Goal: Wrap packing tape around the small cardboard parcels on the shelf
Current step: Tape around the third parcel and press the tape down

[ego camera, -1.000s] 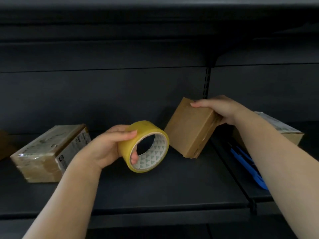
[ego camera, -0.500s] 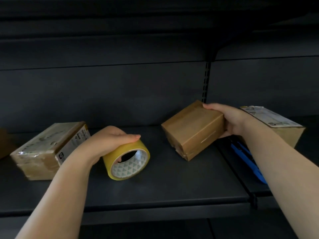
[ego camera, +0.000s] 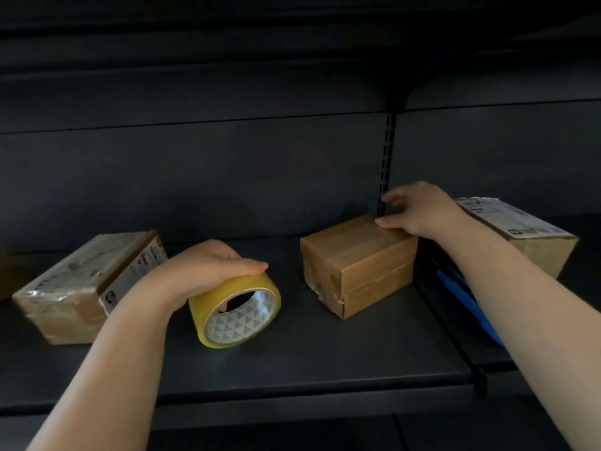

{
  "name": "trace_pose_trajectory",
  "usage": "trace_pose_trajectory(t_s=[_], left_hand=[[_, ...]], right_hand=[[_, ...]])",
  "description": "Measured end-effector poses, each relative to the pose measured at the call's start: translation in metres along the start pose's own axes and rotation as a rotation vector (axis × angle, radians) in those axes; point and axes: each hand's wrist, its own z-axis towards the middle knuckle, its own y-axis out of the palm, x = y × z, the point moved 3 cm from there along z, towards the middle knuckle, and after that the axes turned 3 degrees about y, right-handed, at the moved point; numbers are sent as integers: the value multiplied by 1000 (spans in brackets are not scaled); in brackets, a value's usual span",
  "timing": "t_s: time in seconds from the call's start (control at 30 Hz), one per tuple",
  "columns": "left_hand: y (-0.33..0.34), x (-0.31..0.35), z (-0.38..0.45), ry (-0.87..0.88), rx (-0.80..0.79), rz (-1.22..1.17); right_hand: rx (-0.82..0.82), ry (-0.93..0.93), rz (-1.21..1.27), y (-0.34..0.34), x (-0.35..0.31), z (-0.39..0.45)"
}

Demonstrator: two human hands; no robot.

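Small parcel (ego camera: 357, 268) flat mid-shelf, right hand (ego camera: 419, 211) fingertips resting loosely on its back edge; left hand (ego camera: 208, 271) gripping tape roll (ego camera: 239, 312) standing on edge; roll may wander once released.

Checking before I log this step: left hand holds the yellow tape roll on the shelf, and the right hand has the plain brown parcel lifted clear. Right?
Not quite. The head view shows the plain brown parcel resting on the shelf, the right hand touching its top. The left hand does hold the yellow tape roll.
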Motion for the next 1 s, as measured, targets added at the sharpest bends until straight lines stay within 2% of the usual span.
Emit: trace_pose_trajectory(t_s=[0.07,0.13,0.3,0.4,0.5,0.57,0.63,0.73,0.83,0.9,1.0], left_hand=[[1,-1,-3,13,-4,-1],[2,-3,-7,21,-9,-7],[1,-7,-12,25,22,-46],[1,-8,-18,33,32,-62],[0,-9,-21,27,52,-90],[0,-10,-22,15,60,-104],[0,-11,-23,2,69,-138],[1,-13,-24,-14,91,-158],[2,-10,-26,12,62,-184],[4,-9,-28,63,-20,-314],[7,-17,-22,200,-117,-671]], right_hand=[[114,-199,-212,6,-19,-7],[103,-291,-340,12,-30,-14],[-238,-166,-381,16,-50,-40],[-343,-142,-450,31,-52,-53],[-424,-102,-399,34,-49,-55],[-362,-125,-490,39,-48,-54],[-208,-227,-583,46,-46,-50],[16,-412,-568,52,-42,-55],[131,-462,-526,55,-42,-56],[204,-439,-489,53,-44,-47],[296,-382,-381,45,-43,-33]])
